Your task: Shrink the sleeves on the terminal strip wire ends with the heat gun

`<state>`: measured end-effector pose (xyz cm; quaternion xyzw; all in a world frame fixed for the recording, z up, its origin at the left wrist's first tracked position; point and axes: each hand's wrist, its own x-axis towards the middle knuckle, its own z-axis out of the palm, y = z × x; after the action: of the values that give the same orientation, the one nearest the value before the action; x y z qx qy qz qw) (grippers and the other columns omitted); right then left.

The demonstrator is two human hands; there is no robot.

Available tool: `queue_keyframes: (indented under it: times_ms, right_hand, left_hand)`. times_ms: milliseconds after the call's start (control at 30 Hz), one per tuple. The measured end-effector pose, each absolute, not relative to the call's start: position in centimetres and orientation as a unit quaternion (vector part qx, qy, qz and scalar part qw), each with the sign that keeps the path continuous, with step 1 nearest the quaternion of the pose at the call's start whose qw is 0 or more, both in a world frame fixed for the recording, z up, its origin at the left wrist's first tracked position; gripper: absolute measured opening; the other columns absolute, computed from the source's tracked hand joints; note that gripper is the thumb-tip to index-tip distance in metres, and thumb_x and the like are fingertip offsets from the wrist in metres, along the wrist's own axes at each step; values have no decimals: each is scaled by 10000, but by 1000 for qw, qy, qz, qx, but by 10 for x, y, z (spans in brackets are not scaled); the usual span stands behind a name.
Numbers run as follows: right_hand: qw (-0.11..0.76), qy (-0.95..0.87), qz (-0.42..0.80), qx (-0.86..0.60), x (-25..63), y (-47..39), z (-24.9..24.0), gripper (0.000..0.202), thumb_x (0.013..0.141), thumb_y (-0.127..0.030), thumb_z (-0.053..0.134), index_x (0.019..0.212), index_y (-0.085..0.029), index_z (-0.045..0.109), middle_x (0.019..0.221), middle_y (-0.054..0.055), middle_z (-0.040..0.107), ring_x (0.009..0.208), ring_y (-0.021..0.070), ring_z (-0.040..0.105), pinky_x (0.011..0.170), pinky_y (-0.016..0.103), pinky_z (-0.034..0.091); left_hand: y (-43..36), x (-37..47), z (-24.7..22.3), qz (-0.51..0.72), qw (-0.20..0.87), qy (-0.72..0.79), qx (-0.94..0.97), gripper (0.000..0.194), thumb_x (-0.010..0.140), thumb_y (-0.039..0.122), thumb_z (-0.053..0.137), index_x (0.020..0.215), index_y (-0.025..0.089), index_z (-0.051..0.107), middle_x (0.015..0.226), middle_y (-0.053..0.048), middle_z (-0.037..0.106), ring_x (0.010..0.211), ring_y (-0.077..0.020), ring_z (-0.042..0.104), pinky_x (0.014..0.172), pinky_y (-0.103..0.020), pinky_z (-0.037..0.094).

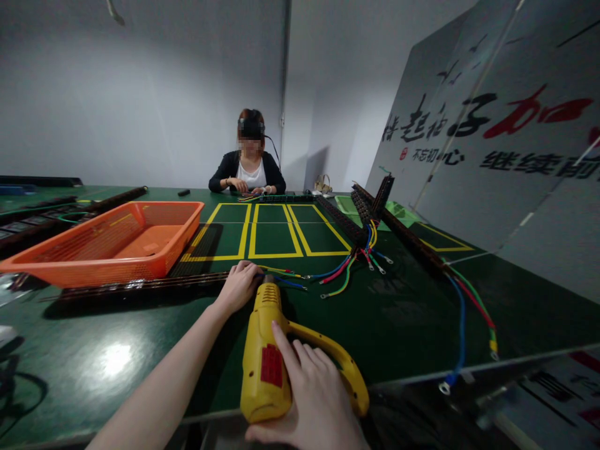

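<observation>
My right hand (312, 390) is wrapped around a yellow heat gun (257, 356), whose metal nozzle points away from me. Beyond the nozzle, my left hand (240, 286) is closed over the wire end of a long dark strip (187, 284) lying across the table. Yellow-green, red and blue wires (293, 285) with small terminals stick out past its fingers. The nozzle is close beside these fingers; the exact grip underneath is hidden.
An orange basket (180, 247) stands at left behind the strip. More dark strips (412, 240) with lugged wires (462, 331) lie at right, some hanging over the front edge. Yellow tape frames (276, 256) mark the green table. Across it sits a person (248, 172), hands on the table.
</observation>
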<state>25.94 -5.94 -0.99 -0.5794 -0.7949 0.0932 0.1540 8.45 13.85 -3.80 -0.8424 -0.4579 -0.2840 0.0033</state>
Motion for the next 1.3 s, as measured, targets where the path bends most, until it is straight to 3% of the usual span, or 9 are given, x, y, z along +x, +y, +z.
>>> queue_keyframes:
  times_ms: [167,367,667,933,1067,1300]
  right_hand:
    - [154,-785,114,-589,272,-61,-6,1303,431,-709,740,1482,-236,132,1203,114,583,1064,322,557,934,472,436]
    - [162,-779,100,-598,291,-63,-11,1287,458,-716,723,1485,-238,111,1273,121,552,1099,331,542,952,475,419]
    - [181,-758,49,-624,306,-69,-20,1252,503,-665,735,1484,-230,89,1213,116,579,1036,318,560,889,471,450]
    - [182,-754,19,-631,294,-70,-25,1210,576,-710,660,1487,-160,83,1215,172,580,1042,348,567,896,499,453]
    - [168,-759,29,-628,280,-70,-21,1224,541,-691,693,1481,-139,138,1196,187,595,1016,351,584,887,483,468]
    - [144,-778,92,-605,250,-60,-6,1303,474,-679,742,1484,-149,112,1219,167,581,1065,340,560,956,484,432]
  left_hand:
    - [138,85,-39,-288,19,-466,-836,176,894,260,409,968,215,562,1026,-74,622,1083,-241,479,915,-438,388]
    - [135,88,-41,-324,58,-474,-817,132,892,239,411,931,233,537,957,-48,650,1067,-222,518,1077,-504,211]
    - [131,90,-39,-328,61,-481,-811,106,889,261,430,896,223,528,951,-35,653,1056,-220,527,1087,-516,172]
    - [132,93,-40,-316,87,-481,-813,119,897,258,425,887,213,535,964,-45,647,1065,-217,529,1093,-510,174]
    - [134,93,-41,-312,97,-483,-812,113,897,250,441,903,211,547,959,-32,645,1057,-211,530,1085,-500,197]
    - [138,89,-42,-295,64,-477,-825,157,909,276,420,922,195,555,986,-65,632,1027,-243,499,921,-411,390]
